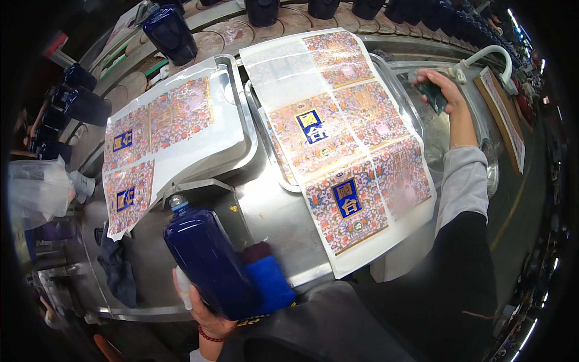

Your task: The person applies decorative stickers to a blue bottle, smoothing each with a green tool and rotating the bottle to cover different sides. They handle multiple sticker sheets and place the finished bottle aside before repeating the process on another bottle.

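My left hand (206, 315) is wrapped round the lower end of a glossy dark blue bottle (208, 259), which is tilted with its neck pointing away from me. One of its fingers has a white covering. A bright blue cloth or pad (268, 283) lies against the bottle's right side. Out to the right, my right hand (451, 95) grips a small, flat, dark green piece (433, 96) over a metal basin (446, 130); its kind is unclear. Between my hands lie sheets of flower-patterned decals (362, 175) with blue and gold panels.
More decal sheets (181, 117) drape over a metal tray (246, 136) on the left. Dark blue bottles (170, 35) stand on a curved conveyor (232, 33) behind. A white curved spout (494, 51) is beside the basin. A dark rag (117, 271) and plastic bag (39, 187) are left.
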The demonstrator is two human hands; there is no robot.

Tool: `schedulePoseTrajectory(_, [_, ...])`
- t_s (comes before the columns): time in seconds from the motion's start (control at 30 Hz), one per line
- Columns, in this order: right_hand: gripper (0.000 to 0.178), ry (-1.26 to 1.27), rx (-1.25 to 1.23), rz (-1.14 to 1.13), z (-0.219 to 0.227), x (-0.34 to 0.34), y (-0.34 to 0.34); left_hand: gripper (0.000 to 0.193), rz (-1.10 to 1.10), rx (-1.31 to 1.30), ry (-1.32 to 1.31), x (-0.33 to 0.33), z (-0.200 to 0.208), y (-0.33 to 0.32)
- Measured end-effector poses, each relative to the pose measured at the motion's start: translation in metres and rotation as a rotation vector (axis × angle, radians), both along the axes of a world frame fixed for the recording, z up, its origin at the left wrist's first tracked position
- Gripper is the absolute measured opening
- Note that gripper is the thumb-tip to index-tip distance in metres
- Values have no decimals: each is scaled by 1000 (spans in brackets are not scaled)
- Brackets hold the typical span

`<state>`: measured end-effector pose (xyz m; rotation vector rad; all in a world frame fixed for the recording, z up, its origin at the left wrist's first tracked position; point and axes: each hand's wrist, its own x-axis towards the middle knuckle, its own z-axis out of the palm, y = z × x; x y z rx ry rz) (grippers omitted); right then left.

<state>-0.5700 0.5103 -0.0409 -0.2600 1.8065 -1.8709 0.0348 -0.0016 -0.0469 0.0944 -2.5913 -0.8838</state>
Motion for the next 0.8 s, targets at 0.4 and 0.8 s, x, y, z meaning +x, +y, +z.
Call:
schedulePoseTrajectory(0.4, [74,985,1371,551,26,-102,-257,86,33,-163,8,-20,22,5])
schedulePoseTrajectory(0.8, [28,1206,1063,479,6,-147,-259,83,97,65,-81,-7,11,6])
